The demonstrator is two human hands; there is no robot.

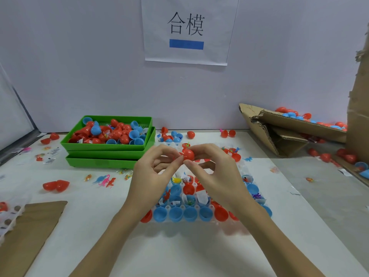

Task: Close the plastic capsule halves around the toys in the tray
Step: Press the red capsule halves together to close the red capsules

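A red plastic capsule [188, 154] is held up above the clear tray [199, 220], between both hands. My left hand [154, 172] pinches it from the left with thumb and forefinger. My right hand [215, 168] curls round its right side, thumb underneath. The tray below holds rows of blue capsule halves [175, 213] and red capsule halves [221, 213], several with small toys and paper slips inside. My hands and forearms hide the tray's middle.
Stacked green bins [107, 154] with loose red and blue halves stand at the back left. A torn cardboard box [289, 126] with capsules lies at the right. Loose capsules [56, 185], small toy dinosaurs [104, 180] and a cardboard sheet [30, 226] lie on the white table.
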